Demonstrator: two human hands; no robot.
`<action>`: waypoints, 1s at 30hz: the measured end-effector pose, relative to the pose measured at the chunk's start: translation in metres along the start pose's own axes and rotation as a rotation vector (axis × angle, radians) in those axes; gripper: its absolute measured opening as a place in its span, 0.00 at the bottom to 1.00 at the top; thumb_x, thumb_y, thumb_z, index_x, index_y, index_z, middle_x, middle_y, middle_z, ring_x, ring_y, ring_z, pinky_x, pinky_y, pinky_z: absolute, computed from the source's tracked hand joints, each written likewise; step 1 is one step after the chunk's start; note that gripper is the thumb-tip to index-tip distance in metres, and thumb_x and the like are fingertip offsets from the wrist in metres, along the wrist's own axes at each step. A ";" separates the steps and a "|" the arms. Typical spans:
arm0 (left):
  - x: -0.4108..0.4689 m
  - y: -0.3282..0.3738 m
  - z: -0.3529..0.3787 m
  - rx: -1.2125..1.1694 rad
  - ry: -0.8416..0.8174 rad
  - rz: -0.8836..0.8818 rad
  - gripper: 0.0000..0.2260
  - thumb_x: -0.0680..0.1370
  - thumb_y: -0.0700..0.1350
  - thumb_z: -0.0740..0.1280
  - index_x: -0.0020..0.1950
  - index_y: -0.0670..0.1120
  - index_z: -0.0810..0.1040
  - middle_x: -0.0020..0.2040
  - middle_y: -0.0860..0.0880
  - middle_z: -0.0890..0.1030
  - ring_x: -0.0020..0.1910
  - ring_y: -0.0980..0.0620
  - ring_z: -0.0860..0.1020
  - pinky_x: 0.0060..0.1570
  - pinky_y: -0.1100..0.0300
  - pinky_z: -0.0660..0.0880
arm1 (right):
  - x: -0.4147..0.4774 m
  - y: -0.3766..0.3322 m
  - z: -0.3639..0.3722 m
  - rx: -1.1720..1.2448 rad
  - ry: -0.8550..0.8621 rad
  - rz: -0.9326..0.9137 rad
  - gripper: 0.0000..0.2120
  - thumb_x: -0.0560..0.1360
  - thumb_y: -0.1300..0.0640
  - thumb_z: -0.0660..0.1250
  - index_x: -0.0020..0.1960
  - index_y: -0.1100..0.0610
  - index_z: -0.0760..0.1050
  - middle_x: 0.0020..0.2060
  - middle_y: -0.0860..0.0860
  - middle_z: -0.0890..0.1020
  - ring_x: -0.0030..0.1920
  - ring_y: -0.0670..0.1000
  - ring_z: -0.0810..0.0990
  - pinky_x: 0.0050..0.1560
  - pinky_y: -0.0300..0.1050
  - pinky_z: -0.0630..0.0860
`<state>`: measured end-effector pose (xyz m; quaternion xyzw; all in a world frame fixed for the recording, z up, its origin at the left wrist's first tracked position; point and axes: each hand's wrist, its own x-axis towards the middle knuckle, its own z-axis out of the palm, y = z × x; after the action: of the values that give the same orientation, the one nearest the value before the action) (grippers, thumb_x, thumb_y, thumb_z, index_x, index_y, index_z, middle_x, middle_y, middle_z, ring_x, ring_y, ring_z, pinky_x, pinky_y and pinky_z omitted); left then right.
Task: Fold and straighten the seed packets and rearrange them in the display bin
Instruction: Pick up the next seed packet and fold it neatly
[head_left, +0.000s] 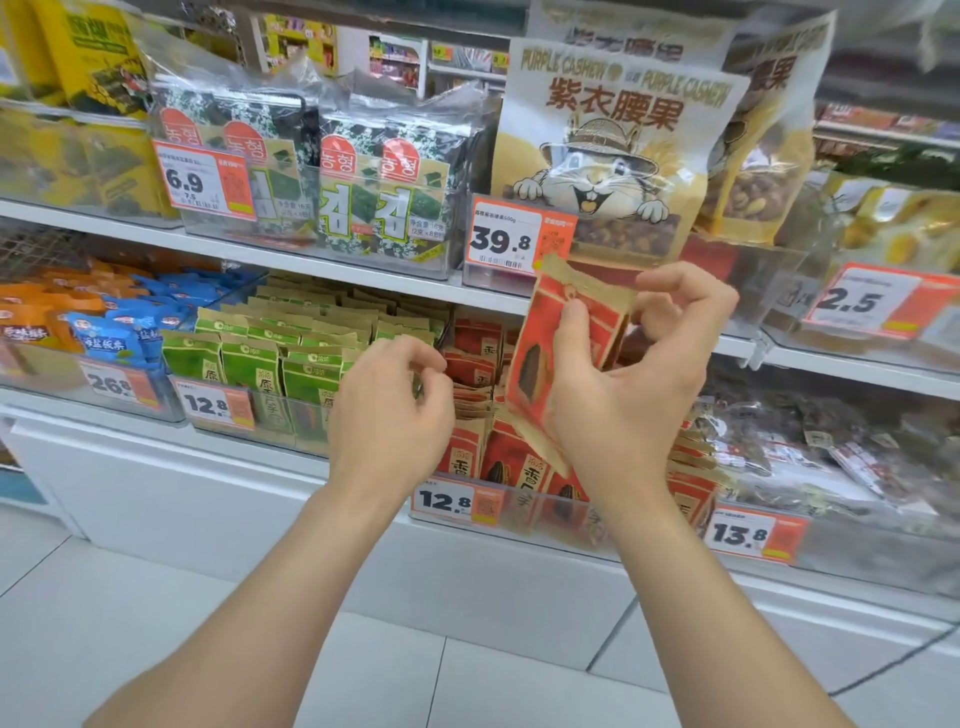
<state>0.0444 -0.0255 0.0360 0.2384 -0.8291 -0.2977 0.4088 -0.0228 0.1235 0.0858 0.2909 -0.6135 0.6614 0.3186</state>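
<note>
Here, red seed packet (543, 345) in right grip (623, 387), tag 12.8 (456, 502)

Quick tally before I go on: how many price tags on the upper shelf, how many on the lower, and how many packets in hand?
Upper-shelf price tags: 3
Lower-shelf price tags: 4
Packets in hand: 1, a red seed packet in the right hand
Total: 8
</note>
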 end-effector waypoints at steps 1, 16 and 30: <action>-0.004 0.004 0.000 -0.076 0.008 0.000 0.08 0.81 0.42 0.66 0.50 0.53 0.83 0.49 0.59 0.81 0.44 0.58 0.77 0.46 0.61 0.69 | -0.003 -0.002 -0.002 0.054 -0.008 0.048 0.19 0.79 0.67 0.73 0.61 0.57 0.66 0.42 0.48 0.80 0.43 0.50 0.84 0.46 0.51 0.79; -0.034 0.029 0.017 -0.684 -0.129 -0.411 0.05 0.88 0.45 0.60 0.54 0.52 0.74 0.46 0.48 0.82 0.38 0.54 0.80 0.36 0.58 0.75 | -0.032 0.009 -0.005 0.274 -0.412 0.747 0.08 0.84 0.59 0.69 0.53 0.60 0.88 0.46 0.55 0.90 0.49 0.56 0.89 0.55 0.57 0.85; -0.043 0.037 0.007 -0.612 -0.300 -0.077 0.13 0.89 0.53 0.56 0.51 0.49 0.71 0.37 0.58 0.75 0.36 0.59 0.74 0.37 0.67 0.72 | -0.038 0.016 -0.010 0.176 -0.422 0.652 0.07 0.84 0.59 0.71 0.51 0.57 0.87 0.45 0.54 0.90 0.51 0.56 0.89 0.59 0.63 0.84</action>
<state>0.0570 0.0298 0.0350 0.0896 -0.7426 -0.5797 0.3232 -0.0113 0.1307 0.0459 0.2365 -0.6667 0.7036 -0.0674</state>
